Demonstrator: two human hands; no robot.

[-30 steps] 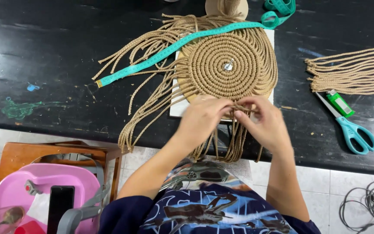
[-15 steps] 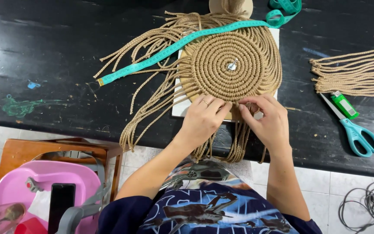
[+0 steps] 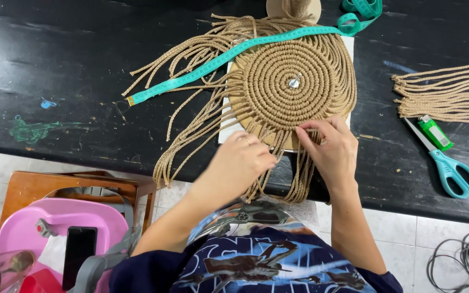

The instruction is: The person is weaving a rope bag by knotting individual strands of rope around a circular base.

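Observation:
A round mat of coiled tan cord (image 3: pixel 294 81) lies on a black table (image 3: pixel 55 70), pinned at its centre by a metal pin (image 3: pixel 295 83). Loose cord ends (image 3: pixel 191 135) fan out from its rim to the left and hang over the table's front edge. My left hand (image 3: pixel 242 163) and my right hand (image 3: pixel 329 146) meet at the mat's near rim, fingers closed on cord strands there. A ring shows on my left hand. A teal tape measure (image 3: pixel 218 62) runs diagonally across the mat's upper left.
Teal-handled scissors (image 3: pixel 451 168) and a green lighter (image 3: pixel 435 132) lie at the right, below a bundle of cut tan cords (image 3: pixel 451 92). A wooden stool (image 3: pixel 44 187) with a pink object (image 3: pixel 55 228) and a dark phone (image 3: pixel 78 247) stands lower left. Grey cable (image 3: pixel 462 260) coils on the floor.
The view has drifted slightly. Both hands stay at the mat's near rim; my left hand has slid a little lower and my right fingers have shifted among the strands.

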